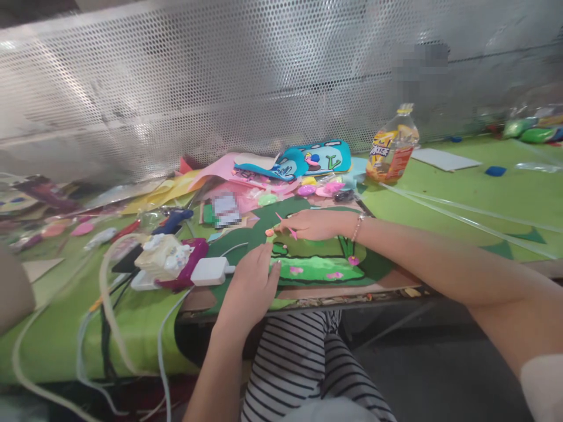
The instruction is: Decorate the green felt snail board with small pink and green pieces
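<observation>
A green clay picture [321,269] lies at the table's near edge, with pink flowers and dark outlines on it. My left hand [253,284] rests flat along its left edge, fingers stretched out and holding nothing. Above the picture's upper left part, my right hand [319,224] is closed round a thin pink pointed tool [292,232], whose exact kind I cannot make out. Close to its fingertips sits a small orange lump of clay [270,232]. The right hand and forearm hide part of the picture's upper area.
Left of the picture stand a white charger [209,271], a roll of tissue [160,258] and several cables. Behind it lie a blue clay picture [325,158], coloured sheets [220,170] and clay packets [308,189]. A drink bottle [393,146] stands before the perforated metal screen [246,76].
</observation>
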`<action>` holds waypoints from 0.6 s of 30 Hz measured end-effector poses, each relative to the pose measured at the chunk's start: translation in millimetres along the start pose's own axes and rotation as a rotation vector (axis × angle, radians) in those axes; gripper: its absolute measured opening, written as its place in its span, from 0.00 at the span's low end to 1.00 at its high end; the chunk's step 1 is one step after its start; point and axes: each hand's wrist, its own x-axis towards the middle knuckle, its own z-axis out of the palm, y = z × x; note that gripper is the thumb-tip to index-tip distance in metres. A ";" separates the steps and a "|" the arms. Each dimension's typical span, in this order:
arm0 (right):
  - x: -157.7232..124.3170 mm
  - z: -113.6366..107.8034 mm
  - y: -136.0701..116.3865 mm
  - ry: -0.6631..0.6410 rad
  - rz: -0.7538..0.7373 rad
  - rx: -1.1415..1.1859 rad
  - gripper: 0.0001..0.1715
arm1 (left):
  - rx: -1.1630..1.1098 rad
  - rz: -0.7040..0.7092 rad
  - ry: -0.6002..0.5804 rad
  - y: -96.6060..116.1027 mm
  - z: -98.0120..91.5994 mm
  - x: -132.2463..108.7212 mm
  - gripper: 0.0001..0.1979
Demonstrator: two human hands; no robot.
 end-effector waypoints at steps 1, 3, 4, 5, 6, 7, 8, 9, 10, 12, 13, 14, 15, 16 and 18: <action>0.4 0.6 0.2 0.005 0.009 -0.024 0.13 | 0.007 0.007 0.003 -0.5 0.9 -0.3 0.22; 0.6 1.0 0.9 0.033 0.051 -0.082 0.13 | 0.016 0.021 0.008 -1.7 2.6 -0.8 0.22; 0.4 0.8 1.4 0.054 0.078 -0.107 0.13 | 0.018 0.022 0.010 -2.2 3.3 -1.0 0.22; -0.1 0.3 2.0 0.073 0.100 -0.122 0.13 | 0.019 0.023 0.010 -2.6 3.8 -1.1 0.22; -0.6 -0.1 2.5 0.087 0.112 -0.120 0.13 | 0.019 0.022 0.010 -2.8 4.0 -1.1 0.22; -1.0 -0.5 3.1 0.091 0.111 -0.101 0.13 | 0.020 0.020 0.007 -2.7 3.9 -1.1 0.22; -1.4 -0.5 3.5 0.086 0.101 -0.073 0.13 | 0.022 0.018 0.002 -2.4 3.5 -1.1 0.22; -1.6 -0.3 3.7 0.074 0.085 -0.045 0.13 | 0.025 0.016 -0.005 -1.9 2.8 -1.0 0.22; -1.7 0.2 3.7 0.061 0.074 -0.030 0.13 | 0.028 0.017 -0.010 -1.3 2.0 -0.9 0.22; -1.3 1.7 2.8 0.051 0.081 -0.051 0.14 | 0.033 0.023 -0.017 0.0 0.2 -0.5 0.22; -1.0 2.2 1.8 0.058 0.097 -0.076 0.14 | 0.034 0.027 -0.019 0.6 -0.5 -0.2 0.22; -0.8 2.3 0.4 0.075 0.118 -0.099 0.14 | 0.034 0.030 -0.020 0.9 -1.0 0.1 0.22; -0.6 2.0 -1.3 0.099 0.138 -0.112 0.15 | 0.034 0.031 -0.022 1.1 -1.1 0.4 0.22; -0.5 1.2 -3.2 0.129 0.151 -0.112 0.14 | 0.037 0.032 -0.024 1.0 -1.0 0.8 0.22; -0.7 -1.3 -6.8 0.194 0.152 -0.087 0.15 | 0.050 0.039 -0.025 0.4 -0.1 1.3 0.22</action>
